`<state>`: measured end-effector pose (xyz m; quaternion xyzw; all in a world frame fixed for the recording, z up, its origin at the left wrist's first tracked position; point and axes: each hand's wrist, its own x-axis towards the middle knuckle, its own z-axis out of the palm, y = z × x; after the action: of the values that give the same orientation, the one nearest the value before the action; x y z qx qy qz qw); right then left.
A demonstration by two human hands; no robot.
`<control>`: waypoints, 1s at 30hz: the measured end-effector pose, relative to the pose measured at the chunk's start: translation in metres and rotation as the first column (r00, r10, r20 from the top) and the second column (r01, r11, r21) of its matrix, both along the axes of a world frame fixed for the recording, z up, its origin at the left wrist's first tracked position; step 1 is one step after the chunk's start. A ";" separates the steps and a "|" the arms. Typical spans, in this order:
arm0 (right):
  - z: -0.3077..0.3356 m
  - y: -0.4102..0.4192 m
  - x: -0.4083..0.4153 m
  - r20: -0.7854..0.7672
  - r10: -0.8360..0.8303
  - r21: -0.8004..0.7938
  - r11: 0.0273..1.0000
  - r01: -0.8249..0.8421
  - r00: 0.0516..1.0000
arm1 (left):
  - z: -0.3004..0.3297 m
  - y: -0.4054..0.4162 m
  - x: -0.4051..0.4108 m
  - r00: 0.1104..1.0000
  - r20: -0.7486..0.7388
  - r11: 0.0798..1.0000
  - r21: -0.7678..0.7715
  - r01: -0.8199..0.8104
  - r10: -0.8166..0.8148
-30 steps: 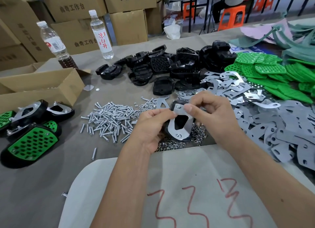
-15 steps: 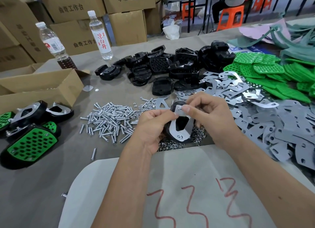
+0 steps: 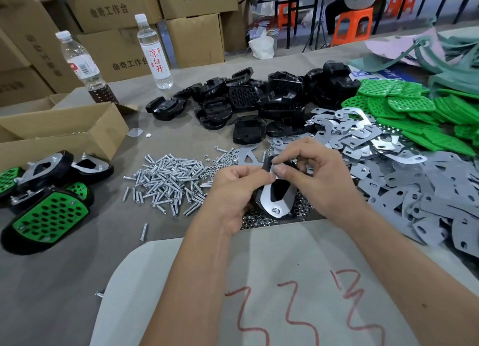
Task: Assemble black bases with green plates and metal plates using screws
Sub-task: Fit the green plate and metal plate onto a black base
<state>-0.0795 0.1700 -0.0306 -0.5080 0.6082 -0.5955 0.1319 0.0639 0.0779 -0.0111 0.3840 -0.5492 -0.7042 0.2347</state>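
Both hands (image 3: 274, 180) grip one black base (image 3: 278, 190).

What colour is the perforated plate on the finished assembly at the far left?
Green, on a black base; head view.

- Bare table (image 3: 51, 281) lies open at the near left, beside the white sheet (image 3: 259, 281).
- A scatter of screws (image 3: 168, 180) and nuts (image 3: 256, 220) covers the middle, just left of and under the hands.
- Finished units (image 3: 49, 216) and a carton (image 3: 64, 133) block the left edge.
- Black bases (image 3: 246, 99) wall the far middle; two bottles (image 3: 155, 53) stand behind.
- Metal plates (image 3: 414, 185) and green plates (image 3: 414, 112) fill the right side.
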 end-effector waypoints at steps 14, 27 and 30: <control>0.009 -0.003 0.013 -0.595 -0.208 -0.055 0.974 0.218 0.776 | 0.009 0.010 -0.001 0.999 0.026 0.982 -0.188 -0.037 0.043; 0.011 -0.002 0.011 -0.584 -0.401 -0.137 0.906 0.401 0.706 | 0.011 0.021 -0.004 0.999 -0.020 0.873 -0.486 -0.046 0.042; 0.009 -0.001 0.007 -0.561 -0.246 -0.076 0.966 0.247 0.790 | 0.010 0.022 -0.005 0.994 -0.056 0.864 -0.493 -0.108 0.092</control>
<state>-0.0721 0.1690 -0.0220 -0.5780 0.6809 -0.4297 -0.1328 0.0592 0.1004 -0.0006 0.3280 -0.6869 -0.5329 0.3697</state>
